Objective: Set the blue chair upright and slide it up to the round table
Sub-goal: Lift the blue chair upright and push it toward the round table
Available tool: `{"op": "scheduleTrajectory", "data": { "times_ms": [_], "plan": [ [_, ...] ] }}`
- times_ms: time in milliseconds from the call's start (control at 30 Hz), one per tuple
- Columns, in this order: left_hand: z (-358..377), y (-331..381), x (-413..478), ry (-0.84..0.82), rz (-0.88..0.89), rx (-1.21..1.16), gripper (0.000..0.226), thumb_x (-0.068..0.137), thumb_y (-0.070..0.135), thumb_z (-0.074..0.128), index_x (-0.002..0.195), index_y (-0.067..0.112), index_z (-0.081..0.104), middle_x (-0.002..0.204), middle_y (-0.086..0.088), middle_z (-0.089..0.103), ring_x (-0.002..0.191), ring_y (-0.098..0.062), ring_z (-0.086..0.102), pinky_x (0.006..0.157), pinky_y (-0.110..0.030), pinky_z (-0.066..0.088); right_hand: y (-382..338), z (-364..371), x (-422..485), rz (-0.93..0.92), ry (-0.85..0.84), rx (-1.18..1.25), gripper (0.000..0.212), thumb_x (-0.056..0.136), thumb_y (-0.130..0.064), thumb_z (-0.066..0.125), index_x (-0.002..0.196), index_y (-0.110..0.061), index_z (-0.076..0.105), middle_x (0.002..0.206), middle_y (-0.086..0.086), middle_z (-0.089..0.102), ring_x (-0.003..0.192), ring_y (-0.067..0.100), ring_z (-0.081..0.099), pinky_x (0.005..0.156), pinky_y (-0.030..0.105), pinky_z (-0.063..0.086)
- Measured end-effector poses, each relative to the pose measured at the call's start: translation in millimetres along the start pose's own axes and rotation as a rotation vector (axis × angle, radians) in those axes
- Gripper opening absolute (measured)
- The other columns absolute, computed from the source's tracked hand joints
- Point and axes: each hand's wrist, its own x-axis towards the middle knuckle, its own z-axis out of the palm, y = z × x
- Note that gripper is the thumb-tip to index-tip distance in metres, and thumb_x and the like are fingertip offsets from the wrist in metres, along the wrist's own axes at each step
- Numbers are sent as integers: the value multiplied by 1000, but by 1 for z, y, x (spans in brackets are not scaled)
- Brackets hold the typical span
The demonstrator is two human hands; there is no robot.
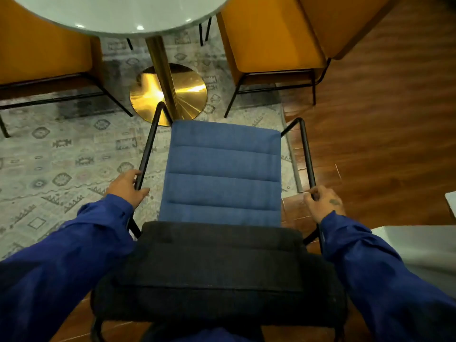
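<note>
I see the blue chair (222,171) standing upright, its seat pointing at the round table (118,13), front edge near the gold base (170,95) and not yet under the top. My left hand (127,187) is wrapped around the rear of the left black armrest (148,149); my right hand (323,202) seems closed on the right armrest (306,154), though the fingers are partly hidden. Both arms reach forward in blue sleeves, flanking the dark backrest (217,272). Orange chairs (271,38) stand at the table's sides.
</note>
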Motion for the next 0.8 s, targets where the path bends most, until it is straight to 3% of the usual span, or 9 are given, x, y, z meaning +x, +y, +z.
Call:
{"op": "scheduleTrajectory", "data": {
  "times_ms": [200,400,500,567,633,700,800],
  "plan": [
    [10,3,7,-3,-58,9,62,80,11,70,136,10,43,115,-29,62,100,-45,61,87,-47,50,20,12,29,35,11,42,39,90,-20,58,127,-11,49,122,24,54,108,42,52,83,42,43],
    [29,-3,30,48,-202,-15,59,86,7,59,139,19,37,103,-28,65,87,-45,63,73,-45,52,29,30,67,-25,20,198,49,94,-10,49,139,-24,35,96,25,63,77,37,61,70,40,50],
    [35,-3,42,36,-282,-204,53,91,10,52,140,21,35,103,-23,63,85,-43,66,68,-47,55,32,38,82,53,-7,316,46,97,-20,47,139,-29,34,92,17,59,74,35,62,71,48,54],
    [39,-2,48,37,-331,-358,46,94,15,48,139,18,37,98,-18,62,71,-37,64,55,-35,48,34,43,92,110,-43,413,37,98,-25,45,134,-18,41,88,17,56,71,31,56,70,47,51],
    [43,-3,51,38,-361,-438,39,96,23,45,134,12,44,81,-13,62,55,-28,56,49,-28,39,39,49,100,167,-75,442,32,98,-34,42,118,-11,51,78,11,54,72,29,52,70,45,47],
    [45,-10,53,48,-374,-463,40,96,34,46,120,3,54,66,-8,56,49,-24,48,48,-27,35,45,55,105,183,-89,468,41,97,-42,40,114,-9,54,74,1,47,74,25,49,66,39,40],
    [48,-18,51,59,-380,-481,51,93,45,46,97,-3,62,59,-8,47,48,-22,40,50,-26,34,52,62,110,190,-44,509,47,95,-47,40,112,-8,59,81,8,52,81,27,52,77,44,45]
  ]
}}
